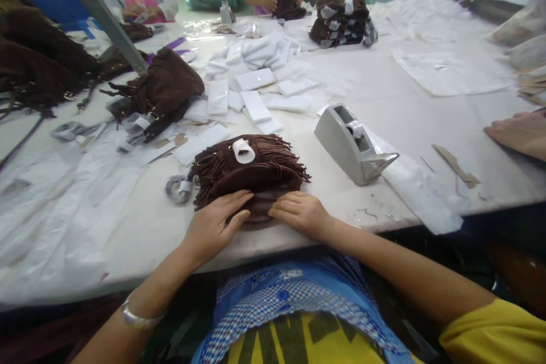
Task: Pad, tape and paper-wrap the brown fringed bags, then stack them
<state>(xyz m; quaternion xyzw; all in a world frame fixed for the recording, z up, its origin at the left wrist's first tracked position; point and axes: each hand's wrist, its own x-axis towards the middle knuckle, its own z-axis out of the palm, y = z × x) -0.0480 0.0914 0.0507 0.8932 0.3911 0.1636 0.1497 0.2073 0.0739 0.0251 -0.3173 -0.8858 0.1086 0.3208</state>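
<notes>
A dark brown fringed bag [260,173] lies on the table right in front of me, its mouth towards me and its smooth lining showing. On its upper side sits a white wrapped ring [243,151]. My left hand [215,224] rests on the near left edge, fingers stretched over the bag and thumb apart. At the near right edge, my right hand [301,213] has its fingers bent together on the bag; its thumb is hidden. A coiled strap in clear wrap [178,189] lies beside the bag's left end.
A grey tape dispenser [352,145] stands right of the bag. White packets [256,105] are heaped beyond it. Another brown bag [170,85] lies left, near a slanted metal post [102,17]. Plastic sleeves [63,199] cover the left side. Another person's hand [520,133] rests at right.
</notes>
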